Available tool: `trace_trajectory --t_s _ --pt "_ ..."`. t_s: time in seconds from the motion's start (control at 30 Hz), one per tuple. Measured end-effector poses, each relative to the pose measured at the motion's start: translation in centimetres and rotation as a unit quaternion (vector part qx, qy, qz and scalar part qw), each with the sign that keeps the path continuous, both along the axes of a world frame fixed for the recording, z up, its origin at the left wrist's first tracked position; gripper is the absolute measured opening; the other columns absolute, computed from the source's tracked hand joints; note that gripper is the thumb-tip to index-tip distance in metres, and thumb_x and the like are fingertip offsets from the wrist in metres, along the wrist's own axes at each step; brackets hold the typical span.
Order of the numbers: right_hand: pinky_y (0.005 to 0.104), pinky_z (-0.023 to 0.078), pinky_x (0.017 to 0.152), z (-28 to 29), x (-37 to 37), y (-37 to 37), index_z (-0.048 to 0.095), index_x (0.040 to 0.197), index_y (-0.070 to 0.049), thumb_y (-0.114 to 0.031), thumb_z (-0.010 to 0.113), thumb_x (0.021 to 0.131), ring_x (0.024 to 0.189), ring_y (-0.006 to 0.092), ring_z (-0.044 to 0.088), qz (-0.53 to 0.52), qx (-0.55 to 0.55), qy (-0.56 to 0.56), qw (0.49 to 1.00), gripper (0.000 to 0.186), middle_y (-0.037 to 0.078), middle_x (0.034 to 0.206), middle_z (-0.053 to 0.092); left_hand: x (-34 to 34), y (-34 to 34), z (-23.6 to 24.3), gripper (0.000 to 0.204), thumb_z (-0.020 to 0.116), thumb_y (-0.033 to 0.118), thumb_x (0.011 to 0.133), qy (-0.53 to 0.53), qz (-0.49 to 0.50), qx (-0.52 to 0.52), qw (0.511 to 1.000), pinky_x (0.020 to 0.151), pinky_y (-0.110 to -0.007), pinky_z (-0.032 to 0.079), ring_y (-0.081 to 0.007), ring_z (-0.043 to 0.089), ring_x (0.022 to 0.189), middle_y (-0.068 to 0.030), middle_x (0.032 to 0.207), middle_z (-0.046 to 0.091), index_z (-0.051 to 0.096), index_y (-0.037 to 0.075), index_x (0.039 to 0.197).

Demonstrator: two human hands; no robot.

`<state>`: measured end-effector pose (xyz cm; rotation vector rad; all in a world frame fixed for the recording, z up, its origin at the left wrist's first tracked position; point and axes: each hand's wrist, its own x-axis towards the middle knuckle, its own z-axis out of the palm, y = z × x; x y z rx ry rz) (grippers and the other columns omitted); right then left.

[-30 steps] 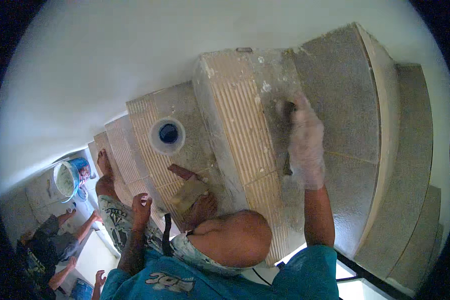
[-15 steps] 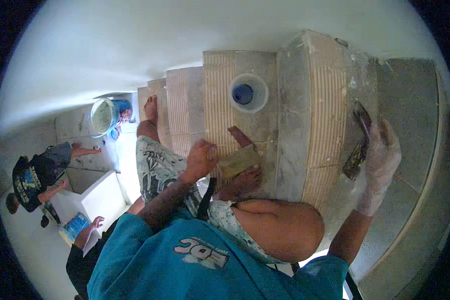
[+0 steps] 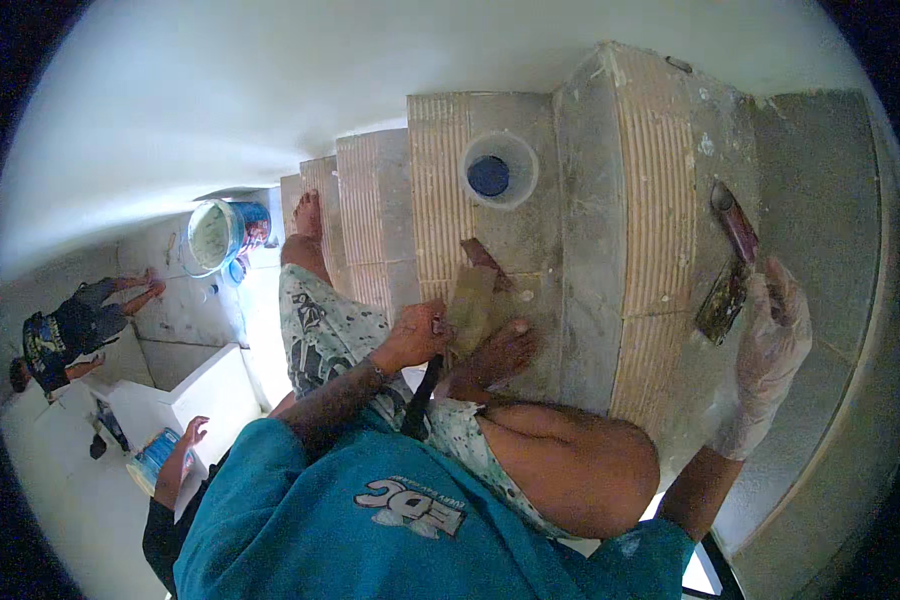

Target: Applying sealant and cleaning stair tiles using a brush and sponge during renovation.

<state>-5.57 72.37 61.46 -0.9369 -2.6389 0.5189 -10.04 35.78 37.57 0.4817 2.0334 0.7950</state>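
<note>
My left hand [image 3: 419, 334] is closed at the lower-left corner of an olive-tan flat pad [image 3: 475, 305], beside my bare foot on the step; a reddish-brown strip [image 3: 482, 255] shows behind the pad. My right hand [image 3: 773, 335], in a translucent glove, has loosely bent fingers just beside a trowel [image 3: 735, 225] with a dark, dirty blade, lying on the upper step at right; whether a fingertip touches it I cannot tell. A translucent plastic container [image 3: 515, 165] with a dark blue bottom stands on the middle step.
Tiled stairs [image 3: 435, 150] with ribbed edges run along a white wall. Down left are a bucket of pale mixture [image 3: 210, 235], a white box-like structure [image 3: 215, 400], a person in dark clothes [image 3: 70, 335] and another person's arm [image 3: 175, 465] near a blue-labelled bucket [image 3: 150, 455].
My view has swung leftward. My left hand has reached the pad, which is now turned more upright. My right hand has drawn back from the trowel, its fingers no longer wrapped over it.
</note>
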Motion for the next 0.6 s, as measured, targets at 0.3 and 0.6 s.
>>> trace_trajectory --t_s 0.3,0.6 --pt "0.0287 0.046 0.080 0.3 0.2 -2.3 0.061 0.108 -0.001 -0.011 0.063 0.082 0.090 0.0179 0.059 0.048 -0.041 -0.003 0.998 0.028 0.010 0.096 0.064 0.0 -3.2 -0.2 0.024 0.064 0.016 0.083 -0.106 0.246 0.080 0.960 0.071 -0.030 0.050 -0.0150 0.059 0.083 -0.0092 0.092 0.061 0.054 0.002 0.100" --pt "0.0414 0.035 0.101 -3.4 -2.1 -6.9 0.049 0.123 -0.005 -0.029 0.077 0.061 0.117 0.0319 0.045 0.432 -0.187 -0.102 0.877 0.072 0.016 0.123 0.050 -2.2 0.8 9.0 0.027 0.066 0.015 0.082 -0.184 0.352 0.176 0.901 0.075 -0.026 0.045 -0.0122 0.055 0.085 -0.0043 0.090 0.058 0.052 0.004 0.102"
